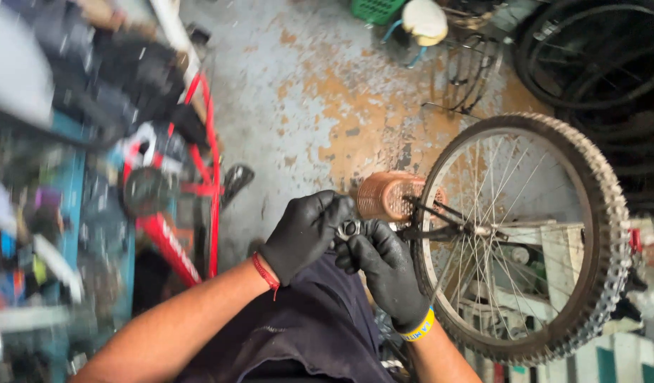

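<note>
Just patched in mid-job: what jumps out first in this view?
Dead centre, the left hand and right hand, both in black gloves, pinch a small metal part between them. Right beside them stands a spoked bicycle wheel with a knobby tyre, filling the right half of the view. At the left, a red bicycle frame lies against a cluttered, blurred bench.

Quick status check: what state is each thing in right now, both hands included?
Left hand: gloved, pinching the small metal part.
Right hand: gloved, grip on the same part.
Bicycle wheel: upright, knobby tyre on, off any bike.
Red bicycle frame: lying on the floor.
</note>
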